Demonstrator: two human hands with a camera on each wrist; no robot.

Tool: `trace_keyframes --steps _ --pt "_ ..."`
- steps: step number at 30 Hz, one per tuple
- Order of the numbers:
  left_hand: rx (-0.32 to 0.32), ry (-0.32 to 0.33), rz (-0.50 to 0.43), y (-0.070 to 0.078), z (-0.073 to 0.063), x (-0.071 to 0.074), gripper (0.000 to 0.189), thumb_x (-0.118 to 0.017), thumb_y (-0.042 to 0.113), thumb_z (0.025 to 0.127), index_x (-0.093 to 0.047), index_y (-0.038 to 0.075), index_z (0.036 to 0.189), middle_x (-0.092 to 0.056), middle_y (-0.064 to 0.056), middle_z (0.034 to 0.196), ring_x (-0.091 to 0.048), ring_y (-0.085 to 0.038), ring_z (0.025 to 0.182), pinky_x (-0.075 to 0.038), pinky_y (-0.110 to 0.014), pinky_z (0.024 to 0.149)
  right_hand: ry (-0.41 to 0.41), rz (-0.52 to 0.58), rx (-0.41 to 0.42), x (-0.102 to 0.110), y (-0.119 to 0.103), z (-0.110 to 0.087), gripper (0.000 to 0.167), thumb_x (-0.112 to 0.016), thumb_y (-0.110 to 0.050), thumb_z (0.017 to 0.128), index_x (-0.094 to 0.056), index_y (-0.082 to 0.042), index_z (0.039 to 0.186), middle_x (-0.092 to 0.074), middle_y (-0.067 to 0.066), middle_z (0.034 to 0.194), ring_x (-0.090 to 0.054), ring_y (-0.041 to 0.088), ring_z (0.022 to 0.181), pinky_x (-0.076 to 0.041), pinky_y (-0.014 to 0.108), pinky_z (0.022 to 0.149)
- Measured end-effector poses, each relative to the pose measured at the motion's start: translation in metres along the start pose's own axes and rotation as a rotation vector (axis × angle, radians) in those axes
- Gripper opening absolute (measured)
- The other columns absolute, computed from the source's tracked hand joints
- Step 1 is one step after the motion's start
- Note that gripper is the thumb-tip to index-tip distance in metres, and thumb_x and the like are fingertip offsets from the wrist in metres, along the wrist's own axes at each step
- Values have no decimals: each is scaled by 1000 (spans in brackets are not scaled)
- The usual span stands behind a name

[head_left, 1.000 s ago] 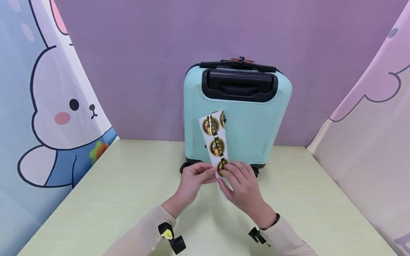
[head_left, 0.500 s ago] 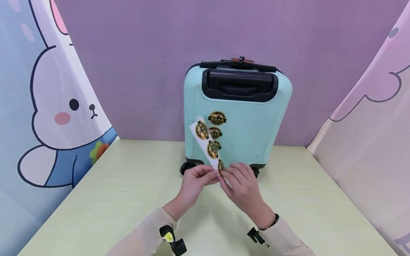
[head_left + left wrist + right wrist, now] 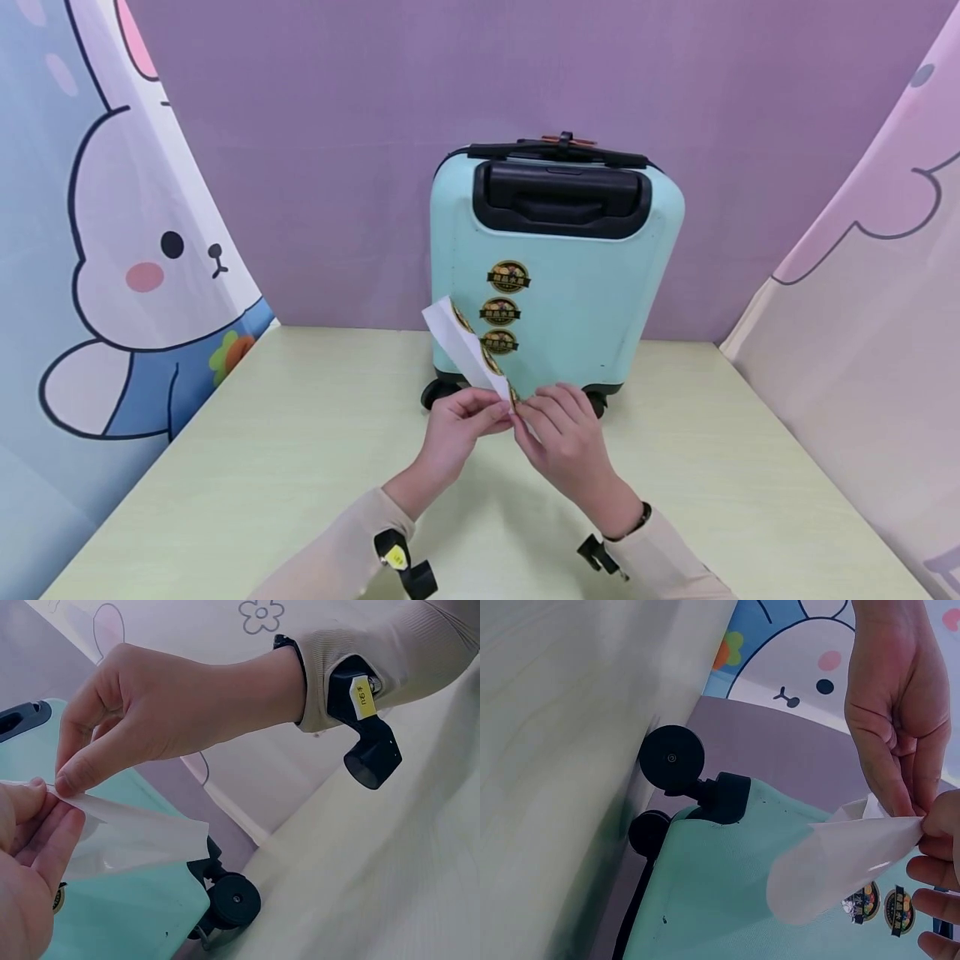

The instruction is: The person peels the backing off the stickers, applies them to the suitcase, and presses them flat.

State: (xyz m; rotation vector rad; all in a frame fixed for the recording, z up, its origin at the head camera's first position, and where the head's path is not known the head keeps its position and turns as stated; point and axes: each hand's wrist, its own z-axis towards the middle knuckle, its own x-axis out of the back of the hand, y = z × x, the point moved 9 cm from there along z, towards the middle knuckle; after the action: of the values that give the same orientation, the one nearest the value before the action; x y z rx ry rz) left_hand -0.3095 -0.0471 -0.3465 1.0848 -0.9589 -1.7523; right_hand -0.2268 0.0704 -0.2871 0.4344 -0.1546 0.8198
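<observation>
1. Sticker strip (image 3: 467, 346) rises from your fingertips towards the upper left, its long axis slanting, its lower end between your hands. Its white face shows in the head view, with slivers of round black-and-gold stickers along the right edge. In the right wrist view it is curled; you cannot tell from these views whether it touches the case behind.
2. Your left hand (image 3: 457, 425) pinches the lower end between thumb and fingers, with hardly any gap. Both hands meet that end, but the strip's length leans over to this side, so this hand is the nearer to most of it.
3. Beyond the strip and to its right, you have three stickers (image 3: 499, 312) in an upright column on the case.
4. Behind your hands, the mint suitcase (image 3: 577, 292) stands upright on the pale table (image 3: 300, 467).
5. Your right hand (image 3: 566, 437) pinches the same end with thumb and index finger, its fingertips just beside those of your left.
</observation>
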Motion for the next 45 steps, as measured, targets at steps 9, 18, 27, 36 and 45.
trace_keyframes --steps 9,18,27,36,45 --pt "27 22 22 -2 1 1 20 -62 -12 91 -60 -24 107 -72 -11 89 -73 -14 79 -60 -35 78 -55 31 -19 -5 1 -3 28 -56 -12 99 -74 3 83 -69 9 78 -61 23 71 -54 35 65" --pt "38 32 39 -5 1 2 18 -62 -13 91 -60 -24 105 -72 -10 87 -72 -13 77 -60 -35 78 -98 89 -74 -9 5 -7 32 -52 -13 101 -72 3 82 -69 10 79 -62 23 71 -55 32 62" --pt "37 36 57 -7 1 4 19 -63 -12 90 -60 -24 104 -72 -16 90 -72 -12 76 -60 -34 77 -103 273 -232 -12 21 -12 9 -65 -3 90 -69 -2 82 -69 7 81 -62 21 72 -54 30 59" --pt "52 22 58 -6 1 4 18 -63 -12 91 -61 -23 105 -72 -14 89 -72 -13 76 -60 -34 76 -128 363 -335 -12 32 -16 22 -76 12 70 -68 -4 82 -69 4 78 -64 19 71 -56 33 58" --pt "76 33 67 -6 1 7 19 -65 -11 90 -62 -22 105 -72 -14 88 -72 -13 74 -60 -35 76 -164 379 -435 -13 46 -22 17 -78 9 75 -69 -5 80 -68 3 76 -64 16 69 -53 24 58"
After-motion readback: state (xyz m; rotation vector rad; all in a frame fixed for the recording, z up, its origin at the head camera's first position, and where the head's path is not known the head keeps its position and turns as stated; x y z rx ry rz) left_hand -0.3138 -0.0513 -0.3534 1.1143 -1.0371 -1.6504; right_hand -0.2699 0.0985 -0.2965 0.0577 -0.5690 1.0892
